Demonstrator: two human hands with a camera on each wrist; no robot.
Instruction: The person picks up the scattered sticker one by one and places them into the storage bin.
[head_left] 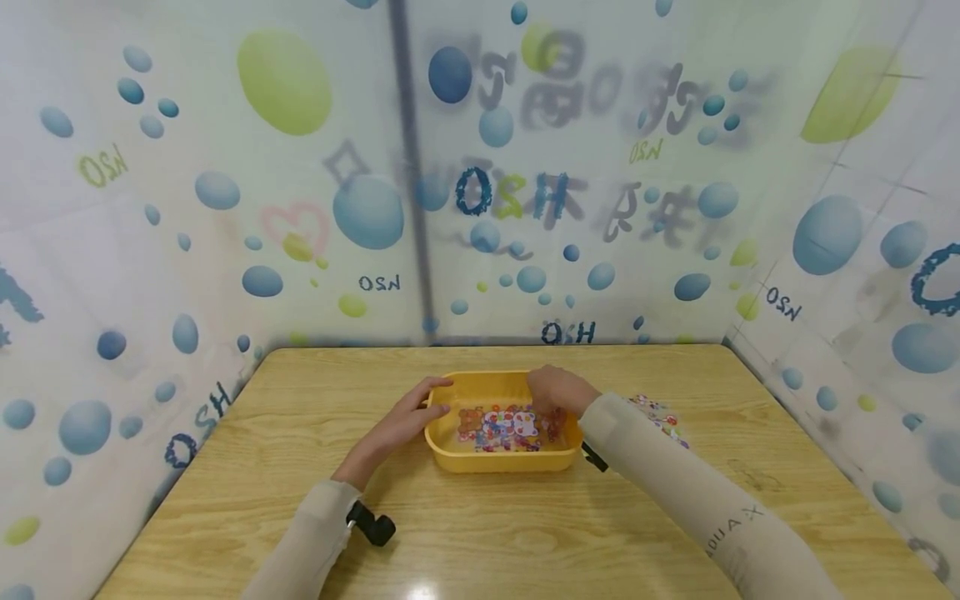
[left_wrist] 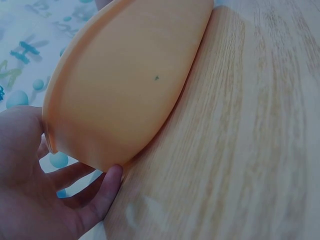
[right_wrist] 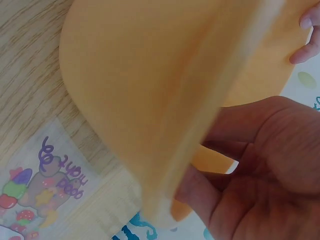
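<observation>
A yellow plastic tray (head_left: pixel 448 457) sits mid-table with a layer of colourful stickers (head_left: pixel 498 427) on its floor. My left hand (head_left: pixel 441 397) holds the tray's left rim, thumb over the top edge and fingers against the outer wall (left_wrist: pixel 125 85). In the left wrist view a fingertip (left_wrist: pixel 111 179) touches the wall's lower edge. My right hand (head_left: pixel 552 414) reaches over the right rim into the tray, fingers bent down onto the stickers. The right wrist view shows the tray rim (right_wrist: pixel 200 130) close and blurred across that hand (right_wrist: pixel 260 165), hiding its fingertips.
A printed sticker sheet (head_left: pixel 660 414) lies on the wooden table (head_left: pixel 480 533) just right of the tray, also seen as the sheet (right_wrist: pixel 35 185) by the tray's base. Bubble-patterned plastic walls enclose the table at the back and both sides.
</observation>
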